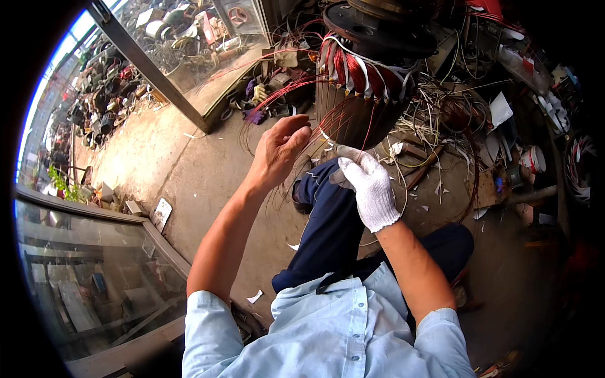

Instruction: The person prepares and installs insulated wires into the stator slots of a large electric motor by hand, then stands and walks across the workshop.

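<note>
A motor stator (353, 120) with red windings, white lacing and long loose red leads stands upright under a dark round metal flange (372, 28). My bare left hand (280, 148) is at its lower left among the thin leads, fingers curled and thumb close to them; what they hold, if anything, is too small to make out. My right hand (365, 186), in a white knitted glove with grey fingertips, pinches a thin wire just below the stator's lower front, near a short white strand.
A glazed frame (88, 264) stands at lower left. A metal doorpost (157, 75) is at upper left, with scrap piles (113, 107) beyond. Tangled wires (454, 120) and scraps lie at right. My legs (324, 214) are bent on the concrete floor (189, 183).
</note>
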`<action>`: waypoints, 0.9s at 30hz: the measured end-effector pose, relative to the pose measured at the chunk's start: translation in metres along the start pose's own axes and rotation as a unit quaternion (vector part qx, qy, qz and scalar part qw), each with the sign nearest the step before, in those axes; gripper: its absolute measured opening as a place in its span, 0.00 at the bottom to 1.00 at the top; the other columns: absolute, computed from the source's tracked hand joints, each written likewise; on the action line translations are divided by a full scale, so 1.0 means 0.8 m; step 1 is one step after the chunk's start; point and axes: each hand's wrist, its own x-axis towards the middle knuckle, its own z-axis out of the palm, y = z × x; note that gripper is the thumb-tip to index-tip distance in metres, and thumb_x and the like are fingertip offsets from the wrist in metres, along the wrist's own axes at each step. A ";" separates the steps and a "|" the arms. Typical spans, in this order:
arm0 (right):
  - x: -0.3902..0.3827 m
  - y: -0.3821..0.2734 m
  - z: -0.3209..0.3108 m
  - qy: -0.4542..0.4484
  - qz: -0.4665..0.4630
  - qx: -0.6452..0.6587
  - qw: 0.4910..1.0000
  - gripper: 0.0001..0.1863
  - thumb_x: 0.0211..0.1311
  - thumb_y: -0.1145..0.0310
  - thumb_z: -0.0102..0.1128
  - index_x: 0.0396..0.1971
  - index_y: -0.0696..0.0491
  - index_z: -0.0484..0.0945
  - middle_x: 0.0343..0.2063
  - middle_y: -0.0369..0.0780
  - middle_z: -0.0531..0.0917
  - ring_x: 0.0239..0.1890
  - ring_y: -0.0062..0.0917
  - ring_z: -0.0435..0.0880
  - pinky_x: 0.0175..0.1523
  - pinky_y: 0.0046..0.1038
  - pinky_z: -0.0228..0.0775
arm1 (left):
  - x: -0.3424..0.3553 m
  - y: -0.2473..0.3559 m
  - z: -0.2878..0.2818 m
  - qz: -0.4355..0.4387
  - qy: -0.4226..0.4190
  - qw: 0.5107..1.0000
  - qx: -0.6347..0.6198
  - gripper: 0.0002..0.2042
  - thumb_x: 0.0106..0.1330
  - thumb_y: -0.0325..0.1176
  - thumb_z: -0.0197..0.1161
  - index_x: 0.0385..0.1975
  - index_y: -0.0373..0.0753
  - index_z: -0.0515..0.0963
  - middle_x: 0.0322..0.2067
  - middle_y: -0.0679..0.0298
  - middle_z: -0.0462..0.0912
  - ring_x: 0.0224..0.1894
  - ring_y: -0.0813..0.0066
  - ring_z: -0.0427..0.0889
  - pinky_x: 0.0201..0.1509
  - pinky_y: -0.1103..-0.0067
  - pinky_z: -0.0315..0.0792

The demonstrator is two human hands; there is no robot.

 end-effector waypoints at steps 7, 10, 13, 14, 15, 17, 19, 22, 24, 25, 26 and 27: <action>0.080 -0.039 -0.008 0.058 0.006 0.180 0.982 0.14 0.70 0.64 0.64 0.51 0.54 0.80 0.37 0.36 0.85 0.36 0.22 0.85 0.39 0.24 0.80 | 0.099 0.043 0.043 -0.118 -0.119 0.986 -0.026 0.13 0.73 0.40 0.62 0.40 0.34 0.82 0.28 0.69 0.80 0.26 0.85 0.74 0.30 0.83 0.69; 0.109 -0.056 -0.007 0.019 0.053 0.196 0.979 0.11 0.69 0.62 0.63 0.45 0.51 0.81 0.32 0.36 0.85 0.33 0.22 0.84 0.36 0.24 0.77 | 0.106 0.044 0.042 -0.131 -0.116 0.985 0.003 0.10 0.72 0.37 0.61 0.36 0.35 0.81 0.25 0.70 0.79 0.23 0.85 0.73 0.26 0.83 0.67; 0.127 -0.049 -0.009 0.019 0.058 0.210 0.976 0.07 0.70 0.65 0.59 0.41 0.51 0.81 0.31 0.36 0.85 0.32 0.25 0.85 0.36 0.28 0.79 | 0.104 0.047 0.040 -0.146 -0.109 0.983 -0.019 0.09 0.73 0.35 0.60 0.34 0.36 0.79 0.23 0.69 0.78 0.22 0.84 0.74 0.25 0.82 0.66; 0.126 -0.045 -0.008 0.030 0.049 0.211 0.976 0.07 0.70 0.65 0.59 0.41 0.52 0.81 0.31 0.36 0.85 0.32 0.25 0.85 0.36 0.30 0.80 | 0.101 0.050 0.039 -0.152 -0.106 0.982 -0.032 0.09 0.73 0.35 0.60 0.33 0.36 0.79 0.23 0.69 0.78 0.22 0.83 0.74 0.24 0.82 0.66; 0.124 -0.042 -0.007 0.042 0.040 0.212 0.976 0.07 0.70 0.66 0.58 0.41 0.52 0.81 0.31 0.37 0.85 0.31 0.26 0.85 0.37 0.31 0.81 | 0.100 0.055 0.039 -0.156 -0.104 0.982 -0.032 0.09 0.73 0.35 0.59 0.33 0.36 0.78 0.22 0.69 0.77 0.21 0.83 0.73 0.24 0.82 0.65; 0.098 -0.056 0.004 0.065 0.056 0.233 0.969 0.08 0.71 0.67 0.56 0.42 0.53 0.81 0.28 0.37 0.84 0.29 0.28 0.85 0.37 0.32 0.82 | 0.089 0.063 0.033 -0.170 -0.091 0.981 -0.034 0.10 0.74 0.34 0.58 0.32 0.37 0.77 0.20 0.68 0.76 0.20 0.82 0.72 0.23 0.81 0.64; 0.079 -0.050 -0.009 -0.002 0.081 0.290 0.954 0.09 0.71 0.67 0.55 0.43 0.56 0.81 0.25 0.36 0.82 0.25 0.26 0.81 0.35 0.31 0.81 | 0.082 0.063 0.017 -0.176 -0.142 0.969 -0.098 0.11 0.76 0.35 0.57 0.30 0.37 0.75 0.19 0.69 0.73 0.18 0.82 0.69 0.20 0.81 0.62; 0.024 -0.047 -0.031 -0.055 0.103 0.311 0.943 0.13 0.74 0.67 0.53 0.46 0.62 0.80 0.21 0.35 0.76 0.20 0.21 0.74 0.30 0.30 0.76 | 0.074 0.038 0.002 -0.149 -0.181 0.968 -0.087 0.11 0.74 0.38 0.62 0.33 0.36 0.78 0.20 0.70 0.73 0.19 0.85 0.69 0.20 0.83 0.61; -0.016 -0.044 -0.046 -0.081 0.104 0.294 0.947 0.15 0.75 0.66 0.51 0.48 0.62 0.79 0.20 0.34 0.74 0.20 0.21 0.74 0.30 0.29 0.74 | 0.065 0.034 -0.018 -0.126 -0.197 0.969 -0.077 0.10 0.73 0.38 0.64 0.35 0.37 0.80 0.21 0.72 0.72 0.20 0.86 0.69 0.22 0.85 0.63; -0.035 -0.040 -0.052 -0.091 0.100 0.284 0.949 0.16 0.76 0.65 0.51 0.49 0.63 0.79 0.19 0.34 0.73 0.20 0.20 0.73 0.30 0.28 0.74 | 0.061 0.031 -0.027 -0.113 -0.203 0.970 -0.069 0.10 0.72 0.39 0.65 0.35 0.38 0.80 0.20 0.73 0.72 0.20 0.86 0.69 0.22 0.85 0.63; -0.050 -0.034 -0.057 -0.087 0.103 0.274 0.952 0.16 0.76 0.65 0.51 0.50 0.63 0.78 0.19 0.33 0.72 0.19 0.20 0.73 0.30 0.28 0.74 | 0.058 0.027 -0.036 -0.109 -0.202 0.971 -0.068 0.10 0.72 0.39 0.65 0.35 0.38 0.80 0.21 0.74 0.72 0.20 0.87 0.69 0.22 0.85 0.64; -0.063 -0.030 -0.058 -0.072 0.102 0.251 0.960 0.16 0.76 0.65 0.51 0.50 0.63 0.78 0.19 0.34 0.72 0.20 0.20 0.73 0.29 0.29 0.74 | 0.051 0.024 -0.045 -0.104 -0.202 0.972 -0.066 0.09 0.72 0.38 0.66 0.35 0.39 0.80 0.21 0.74 0.72 0.21 0.88 0.69 0.23 0.86 0.64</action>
